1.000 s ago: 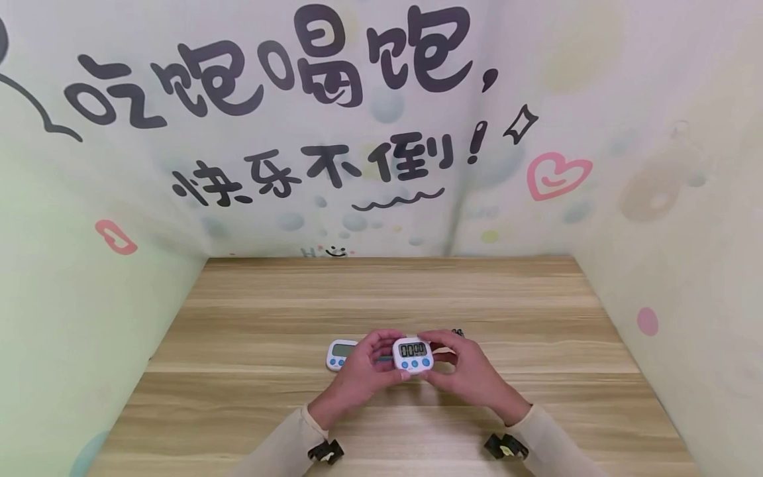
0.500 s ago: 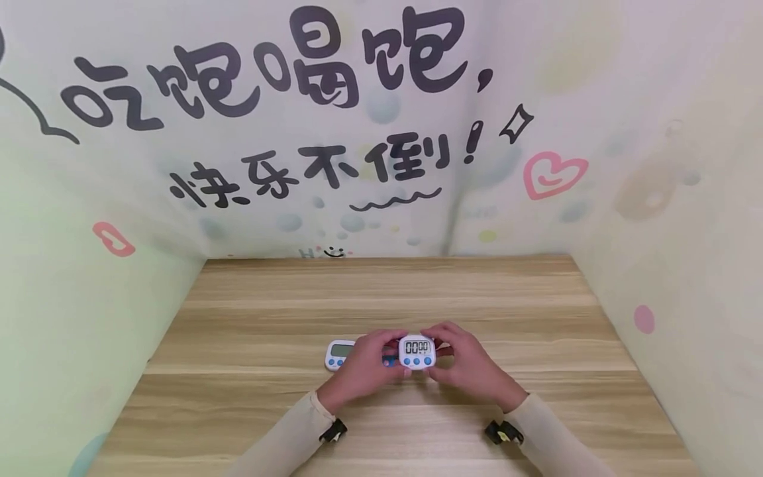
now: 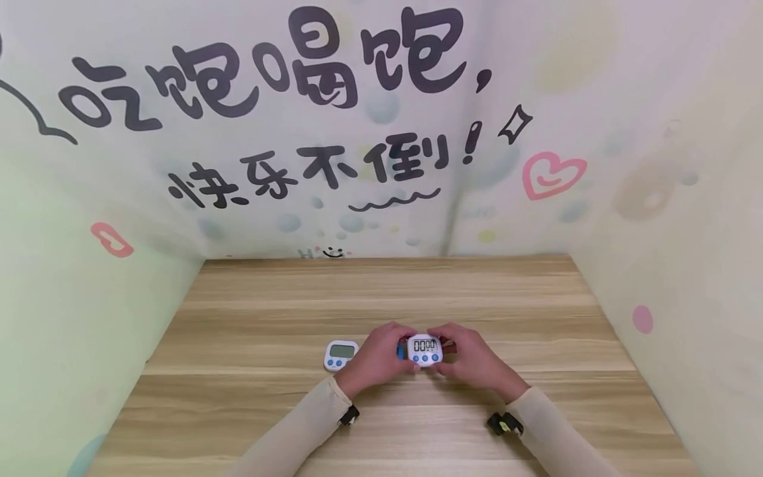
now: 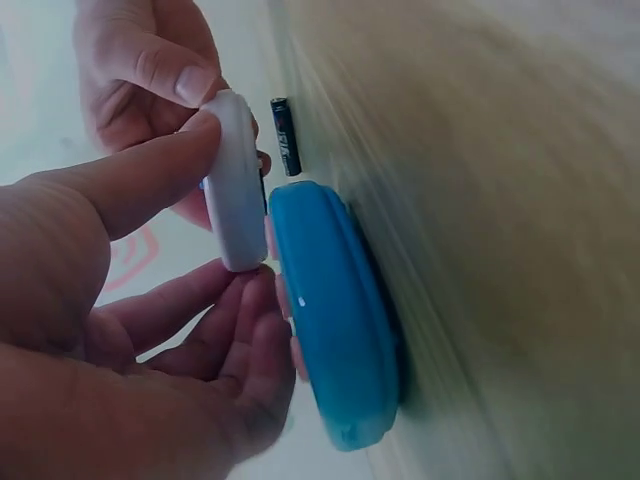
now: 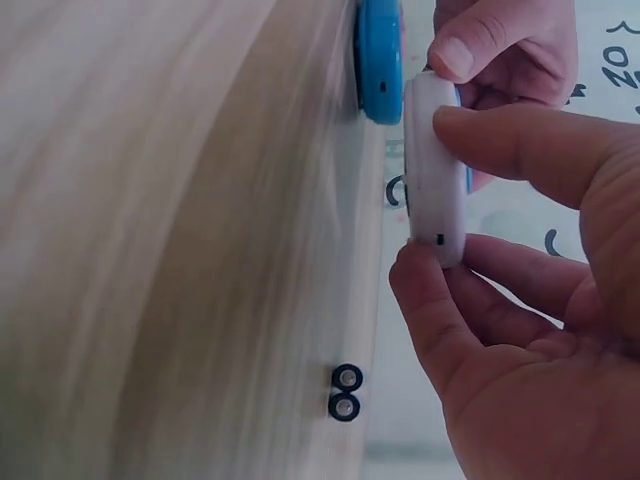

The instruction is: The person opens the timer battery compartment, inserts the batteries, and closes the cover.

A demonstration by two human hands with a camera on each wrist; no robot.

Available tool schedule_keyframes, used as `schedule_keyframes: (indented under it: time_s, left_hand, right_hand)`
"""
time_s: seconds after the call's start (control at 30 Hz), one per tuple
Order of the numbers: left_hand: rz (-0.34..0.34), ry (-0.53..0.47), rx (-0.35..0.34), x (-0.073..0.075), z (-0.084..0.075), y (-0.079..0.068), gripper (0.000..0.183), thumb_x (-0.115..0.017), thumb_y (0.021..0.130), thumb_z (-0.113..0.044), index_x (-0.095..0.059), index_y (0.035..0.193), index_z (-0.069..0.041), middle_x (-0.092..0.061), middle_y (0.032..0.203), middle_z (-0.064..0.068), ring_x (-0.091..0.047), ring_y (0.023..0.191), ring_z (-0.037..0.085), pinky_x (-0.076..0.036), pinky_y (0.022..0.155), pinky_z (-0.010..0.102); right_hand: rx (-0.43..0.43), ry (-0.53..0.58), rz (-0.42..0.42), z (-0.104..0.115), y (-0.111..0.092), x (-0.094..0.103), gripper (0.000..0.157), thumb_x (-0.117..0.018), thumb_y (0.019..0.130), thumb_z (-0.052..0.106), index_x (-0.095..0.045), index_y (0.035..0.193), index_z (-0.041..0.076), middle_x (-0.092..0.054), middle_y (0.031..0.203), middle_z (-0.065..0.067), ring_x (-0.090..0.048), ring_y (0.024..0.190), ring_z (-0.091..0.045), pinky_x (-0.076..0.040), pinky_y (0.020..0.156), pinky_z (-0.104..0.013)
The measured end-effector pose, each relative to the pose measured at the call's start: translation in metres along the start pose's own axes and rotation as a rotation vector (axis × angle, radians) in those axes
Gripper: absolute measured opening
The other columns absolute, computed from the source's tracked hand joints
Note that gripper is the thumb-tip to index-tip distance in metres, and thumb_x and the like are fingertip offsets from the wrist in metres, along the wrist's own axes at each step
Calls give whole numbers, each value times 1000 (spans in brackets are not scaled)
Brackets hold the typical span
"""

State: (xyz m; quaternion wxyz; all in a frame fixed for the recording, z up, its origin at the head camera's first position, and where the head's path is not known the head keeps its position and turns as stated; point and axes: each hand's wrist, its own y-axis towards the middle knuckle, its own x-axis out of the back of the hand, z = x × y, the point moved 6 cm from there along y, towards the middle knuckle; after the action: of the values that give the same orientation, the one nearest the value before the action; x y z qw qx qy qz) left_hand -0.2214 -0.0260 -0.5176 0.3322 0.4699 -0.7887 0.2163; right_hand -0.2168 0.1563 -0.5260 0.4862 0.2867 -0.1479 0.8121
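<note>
Both hands grip a white digital timer (image 3: 425,350) by its two sides, its display and three blue buttons facing the head camera. The left hand (image 3: 379,356) pinches one end between thumb and fingers, and the right hand (image 3: 475,358) does the same at the other. From the side, the timer looks upright above the table in the left wrist view. A blue, rounded case (image 4: 335,320) stands on the table close behind it, mostly hidden by the left hand in the head view. Another white timer (image 3: 341,356) with a blank display lies left of the left hand, partly covered by it.
Two small dark batteries (image 5: 346,392) lie side by side on the wooden table (image 3: 381,291) beyond the right hand, hidden from the head camera. Printed walls (image 3: 381,225) enclose the table's back and both sides.
Both hands have shifted slightly to the right with the held timer. More of the white timer on the left shows now, and the batteries have gone out of sight behind the right hand.
</note>
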Motion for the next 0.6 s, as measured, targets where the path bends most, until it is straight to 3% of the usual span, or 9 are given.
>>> schedule_keyframes:
  time_s: [0.27, 0.6]
  left_hand:
    - [23, 113, 8, -5, 3, 7, 61, -94, 80, -30, -70, 133, -9, -71, 128, 6, -62, 116, 21, -54, 105, 39]
    - [57, 145, 22, -5, 3, 9, 60, -94, 79, -34, -71, 130, -11, -73, 123, 2, -60, 114, 21, -49, 107, 48]
  right_hand:
    - [-28, -57, 57, -5, 5, -5, 62, -88, 84, 4, -62, 139, -5, -71, 129, -15, -72, 107, -20, -65, 88, -26]
    - [-24, -185, 77, -2, 9, -6, 59, -90, 82, 7, -65, 134, -6, -73, 120, -10, -67, 100, -14, -62, 84, -24]
